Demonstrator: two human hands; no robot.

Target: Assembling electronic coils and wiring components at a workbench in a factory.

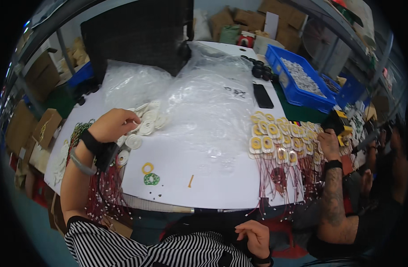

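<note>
My left hand (113, 125) reaches over a heap of white round plastic discs (147, 127) at the left of the table. Its fingers are bent down and drawn together at the edge of the heap; what lies between their tips is hidden. Beneath that wrist hang dark red wires with small white connectors (107, 191). My right hand (256, 236) is in front of the table's near edge, loosely bent, with nothing visible in it. Between the hands, a yellow ring (147, 167), a green ring-shaped circuit board (151, 179) and a small yellow stick (190, 181) lie on the white table (221, 191).
Clear plastic bags (204, 98) cover the table's middle. To the right are rows of white-and-yellow wired parts (275, 133), where a co-worker's hand (329, 143) works. A black phone (263, 96) and a blue crate (297, 78) of small white pieces lie beyond.
</note>
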